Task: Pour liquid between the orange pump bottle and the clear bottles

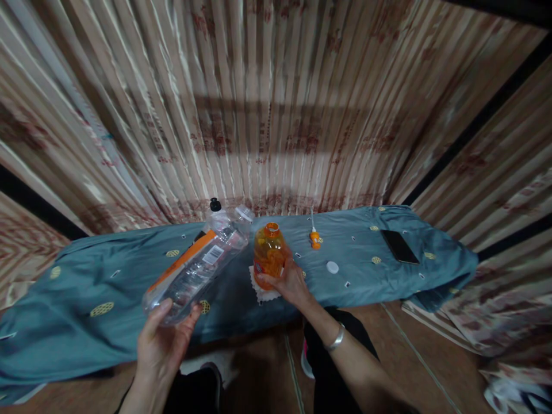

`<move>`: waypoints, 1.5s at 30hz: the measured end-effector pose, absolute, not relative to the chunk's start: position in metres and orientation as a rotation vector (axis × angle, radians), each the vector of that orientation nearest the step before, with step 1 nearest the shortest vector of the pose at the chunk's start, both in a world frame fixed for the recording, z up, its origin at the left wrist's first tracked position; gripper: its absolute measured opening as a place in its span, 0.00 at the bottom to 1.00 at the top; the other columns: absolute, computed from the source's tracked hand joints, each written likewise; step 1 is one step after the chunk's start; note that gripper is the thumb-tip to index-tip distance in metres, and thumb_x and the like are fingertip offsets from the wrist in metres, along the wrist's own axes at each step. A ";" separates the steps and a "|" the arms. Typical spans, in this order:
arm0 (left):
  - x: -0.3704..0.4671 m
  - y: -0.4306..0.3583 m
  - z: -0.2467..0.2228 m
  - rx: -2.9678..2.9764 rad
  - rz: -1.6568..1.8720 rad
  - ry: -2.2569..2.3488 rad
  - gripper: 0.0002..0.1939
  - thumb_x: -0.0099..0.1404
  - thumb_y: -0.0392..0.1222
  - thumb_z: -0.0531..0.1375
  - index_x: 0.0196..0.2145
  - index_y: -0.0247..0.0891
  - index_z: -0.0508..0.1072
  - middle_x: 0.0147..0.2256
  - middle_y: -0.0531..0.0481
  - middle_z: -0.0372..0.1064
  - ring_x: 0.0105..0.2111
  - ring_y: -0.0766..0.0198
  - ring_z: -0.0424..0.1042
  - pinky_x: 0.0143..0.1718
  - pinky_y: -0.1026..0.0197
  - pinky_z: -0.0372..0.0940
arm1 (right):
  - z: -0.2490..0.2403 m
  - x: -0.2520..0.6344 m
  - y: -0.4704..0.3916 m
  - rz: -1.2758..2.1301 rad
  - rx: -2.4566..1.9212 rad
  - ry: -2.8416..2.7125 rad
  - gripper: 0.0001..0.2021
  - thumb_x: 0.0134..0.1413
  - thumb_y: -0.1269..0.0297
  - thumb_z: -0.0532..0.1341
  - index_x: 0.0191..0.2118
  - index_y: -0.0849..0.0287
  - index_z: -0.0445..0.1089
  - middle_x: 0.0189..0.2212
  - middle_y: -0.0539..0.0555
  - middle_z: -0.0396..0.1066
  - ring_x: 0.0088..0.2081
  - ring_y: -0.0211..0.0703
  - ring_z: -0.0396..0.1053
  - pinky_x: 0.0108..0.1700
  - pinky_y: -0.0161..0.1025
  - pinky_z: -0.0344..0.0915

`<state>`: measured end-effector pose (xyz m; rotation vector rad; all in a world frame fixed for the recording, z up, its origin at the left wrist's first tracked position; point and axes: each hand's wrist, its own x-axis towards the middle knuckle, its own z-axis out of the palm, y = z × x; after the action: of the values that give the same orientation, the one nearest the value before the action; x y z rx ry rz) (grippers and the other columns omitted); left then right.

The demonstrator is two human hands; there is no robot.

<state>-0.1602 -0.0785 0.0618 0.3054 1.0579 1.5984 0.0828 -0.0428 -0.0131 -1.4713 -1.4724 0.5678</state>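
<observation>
My left hand (168, 333) is closed round the base of a clear plastic bottle (194, 273) with an orange label and a barcode. This bottle is tilted, its mouth pointing up and right toward an orange bottle. My right hand (288, 279) grips that translucent orange bottle (268, 253), which stands upright and uncapped on a white scalloped-edge cloth or tissue (269, 296). The two bottles are close together but their mouths look apart. Behind the clear bottle, partly hidden, a black cap (215, 204) tops another container. An orange pump top (315, 238) lies right of the orange bottle.
A round white cap (332, 267) and a dark phone (399, 246) lie to the right on the blue patterned cloth (357, 282) covering a long surface. Patterned curtains (276, 126) hang close behind it. Dark poles (478, 126) stand at the sides, and a plastic bag (513, 394) is at lower right.
</observation>
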 end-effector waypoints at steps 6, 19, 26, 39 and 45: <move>-0.169 -0.080 0.065 0.304 1.618 1.056 0.33 0.24 0.37 0.77 0.35 0.40 0.79 0.38 0.52 0.78 0.35 0.57 0.75 0.23 0.64 0.74 | -0.012 0.082 -0.042 0.605 -1.303 -1.515 0.40 0.47 0.58 0.73 0.65 0.56 0.58 0.59 0.61 0.71 0.62 0.56 0.68 0.65 0.54 0.64; -0.175 -0.080 0.059 0.299 1.637 1.118 0.28 0.22 0.34 0.74 0.27 0.39 0.75 0.33 0.50 0.78 0.26 0.61 0.73 0.21 0.61 0.74 | -0.016 0.085 -0.037 0.712 -1.327 -1.446 0.35 0.47 0.59 0.73 0.61 0.55 0.62 0.51 0.59 0.78 0.51 0.54 0.77 0.54 0.49 0.73; -0.175 -0.080 0.058 0.335 1.633 1.146 0.28 0.22 0.34 0.75 0.27 0.40 0.74 0.32 0.50 0.78 0.26 0.60 0.73 0.21 0.61 0.74 | -0.013 0.082 -0.037 0.715 -1.373 -1.485 0.38 0.46 0.58 0.73 0.63 0.55 0.62 0.51 0.59 0.77 0.49 0.55 0.77 0.54 0.52 0.72; -0.176 -0.081 0.059 0.373 1.630 1.175 0.29 0.20 0.37 0.77 0.25 0.39 0.74 0.34 0.49 0.79 0.27 0.61 0.72 0.22 0.61 0.75 | -0.010 0.079 -0.040 0.682 -1.429 -1.512 0.38 0.44 0.59 0.73 0.62 0.56 0.63 0.49 0.59 0.76 0.50 0.58 0.75 0.55 0.55 0.71; -0.182 -0.083 0.058 0.405 1.644 1.201 0.28 0.22 0.37 0.77 0.26 0.39 0.74 0.33 0.51 0.78 0.28 0.61 0.73 0.23 0.61 0.76 | -0.008 0.078 -0.041 0.662 -1.432 -1.534 0.40 0.44 0.60 0.74 0.63 0.55 0.62 0.50 0.59 0.76 0.50 0.56 0.76 0.54 0.54 0.72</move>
<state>-0.1825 -0.0832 0.0579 0.4053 1.2011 1.6443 0.0781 -0.0414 -0.0084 -1.4320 -1.5338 0.6624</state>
